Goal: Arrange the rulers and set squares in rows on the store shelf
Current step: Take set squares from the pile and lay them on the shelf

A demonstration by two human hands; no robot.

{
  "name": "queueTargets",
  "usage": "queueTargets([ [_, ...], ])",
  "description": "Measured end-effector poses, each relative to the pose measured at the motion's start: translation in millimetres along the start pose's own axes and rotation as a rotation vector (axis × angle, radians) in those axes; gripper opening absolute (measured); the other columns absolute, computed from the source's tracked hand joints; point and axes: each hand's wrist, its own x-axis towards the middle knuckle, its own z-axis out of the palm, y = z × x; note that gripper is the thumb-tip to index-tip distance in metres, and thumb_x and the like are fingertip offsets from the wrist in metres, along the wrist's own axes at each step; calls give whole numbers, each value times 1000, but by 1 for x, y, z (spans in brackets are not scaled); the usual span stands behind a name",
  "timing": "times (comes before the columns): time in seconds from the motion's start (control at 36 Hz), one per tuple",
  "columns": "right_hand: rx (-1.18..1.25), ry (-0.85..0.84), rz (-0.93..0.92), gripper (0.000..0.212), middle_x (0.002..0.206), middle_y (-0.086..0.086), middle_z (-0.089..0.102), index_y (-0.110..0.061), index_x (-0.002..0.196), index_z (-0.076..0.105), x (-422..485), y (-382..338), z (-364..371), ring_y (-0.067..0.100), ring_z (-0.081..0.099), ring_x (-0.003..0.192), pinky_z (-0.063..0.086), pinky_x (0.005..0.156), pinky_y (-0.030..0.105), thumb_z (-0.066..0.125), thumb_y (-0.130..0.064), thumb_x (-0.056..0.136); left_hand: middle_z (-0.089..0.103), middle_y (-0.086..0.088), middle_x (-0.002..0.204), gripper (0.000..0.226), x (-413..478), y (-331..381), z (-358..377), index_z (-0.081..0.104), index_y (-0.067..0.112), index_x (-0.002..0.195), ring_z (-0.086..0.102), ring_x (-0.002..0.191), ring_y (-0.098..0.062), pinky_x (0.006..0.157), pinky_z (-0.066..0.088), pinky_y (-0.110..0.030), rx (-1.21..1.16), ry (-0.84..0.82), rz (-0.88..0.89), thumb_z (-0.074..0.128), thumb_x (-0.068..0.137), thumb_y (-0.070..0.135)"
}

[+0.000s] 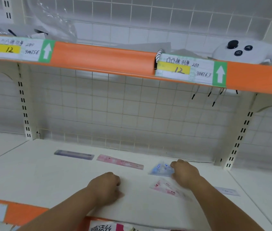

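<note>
On the white shelf (48,177) a purple ruler (74,154) lies at the back left, and a pink ruler (120,161) lies to its right. A blue set square (161,169) sits further right, with my right hand (184,172) on its right edge, fingers curled over it. A pink set square (167,188) lies just in front, under my right wrist. A pale clear ruler (227,191) rests to the right of my forearm. My left hand (106,187) is curled in a loose fist on the bare shelf, holding nothing I can see.
A wire grid (115,110) backs the shelf. The upper shelf's orange edge (98,59) with price labels hangs overhead, and a white controller (242,50) lies on it. Slotted uprights (23,104) stand at both sides. More goods show below the front edge.
</note>
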Motion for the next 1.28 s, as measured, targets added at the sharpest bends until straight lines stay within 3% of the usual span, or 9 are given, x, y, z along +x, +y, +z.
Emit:
queueTargets([
  [0.08,11,2,-9,29,115,5,50,-15,122,53,5,1,5,23,52,112,38,77,29,44,-20,95,51,-1,125,41,0,-1,2,56,20,124,52,115,-18,90,42,-25,8,2,-6,54,91,44],
  [0.19,35,-26,-11,30,123,6,49,-16,123,52,11,2,7,23,52,113,42,86,30,45,-22,95,42,5,104,40,0,-1,1,58,19,121,53,114,-19,90,43,-27,21,-2,-8,55,91,44],
  [0.44,92,-110,1,33,126,2,51,-18,125,53,19,4,4,19,52,114,41,88,28,45,-20,93,39,6,101,39,1,-3,1,59,19,120,53,113,-19,90,43,-27,31,5,-7,55,91,44],
  [0.61,79,-116,3,24,109,1,51,-17,116,54,19,2,7,16,45,91,36,76,26,44,-21,95,52,-1,120,39,0,-5,1,58,19,120,53,113,-19,91,43,-27,32,2,-16,55,91,44],
  [0.69,44,-103,17,17,100,-1,43,-18,109,52,17,1,7,16,42,88,35,74,26,42,-20,95,50,0,111,38,-1,-7,0,58,18,120,53,112,-19,90,42,-26,31,2,-11,55,91,43],
  [1.0,33,-61,50,17,118,8,46,-16,109,50,5,-10,-4,23,52,104,36,75,28,41,-15,95,52,-2,126,41,-4,-11,-2,56,19,124,52,115,-19,91,42,-27,27,-10,-16,54,92,44],
  [1.11,83,28,34,4,101,3,43,-18,94,45,-3,-24,-13,20,49,89,37,69,27,41,-18,96,50,-3,129,44,-6,-10,-5,53,18,128,51,117,-20,93,41,-27,23,-11,-24,53,93,45],
  [1.19,110,34,23,13,88,-2,51,-18,80,44,-10,-42,-18,19,47,80,33,57,25,40,-18,92,51,-3,130,45,-9,-11,-7,53,19,128,50,118,-20,94,41,-28,30,-6,-36,53,93,46],
  [1.28,146,51,-31,14,104,-1,63,-20,86,52,-21,-63,-20,20,48,82,36,67,26,41,-29,91,53,0,129,44,-13,-12,-10,54,20,125,51,117,-18,94,43,-29,39,6,-48,52,92,48],
])
